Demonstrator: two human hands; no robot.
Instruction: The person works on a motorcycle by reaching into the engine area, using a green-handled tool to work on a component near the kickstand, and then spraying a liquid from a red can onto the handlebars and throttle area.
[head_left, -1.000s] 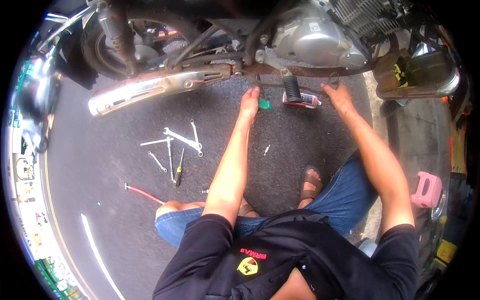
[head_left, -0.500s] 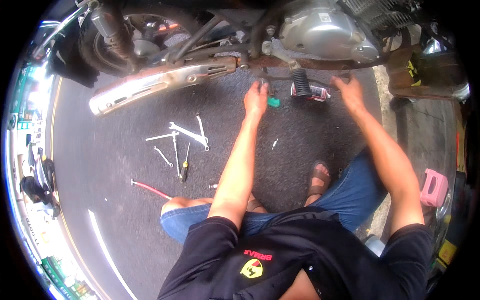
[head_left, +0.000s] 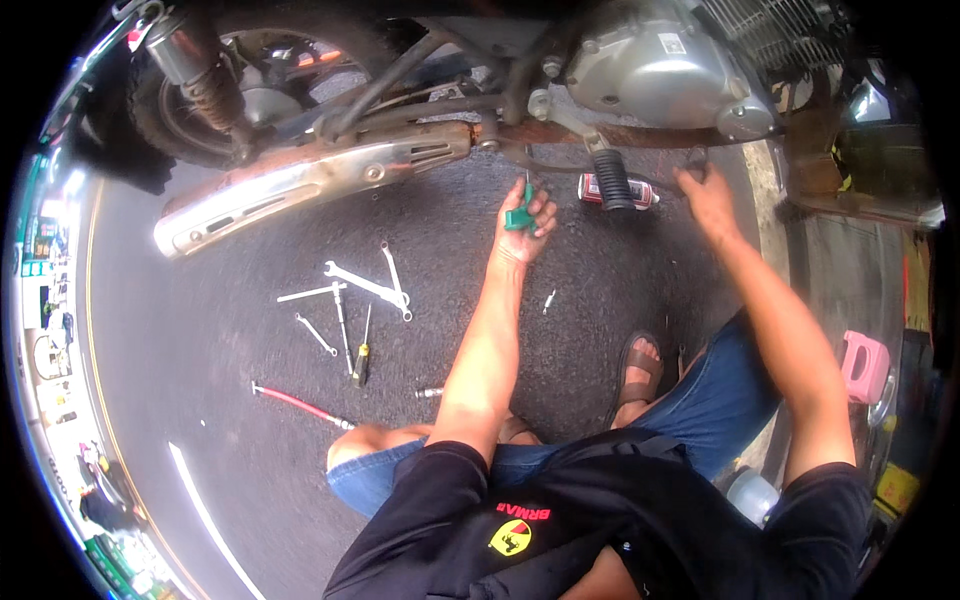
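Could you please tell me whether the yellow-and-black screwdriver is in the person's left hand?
No, the screwdriver lies on the asphalt near the silver wrenches, while the left hand holds a green-handled tool.

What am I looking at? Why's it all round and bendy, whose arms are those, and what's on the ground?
There's no robot here. A person is wearing a camera on their head, looking down, so those are their own arms. Its very wide lens bends straight lines.

At the top is a motorcycle, with its silver exhaust pipe. The left hand holds a green-handled tool. The right hand is by a dark bar; I can't tell whether it grips it.

On the dark ground lie wrenches, a screwdriver and a red-handled tool. A can lies near the black footpeg.
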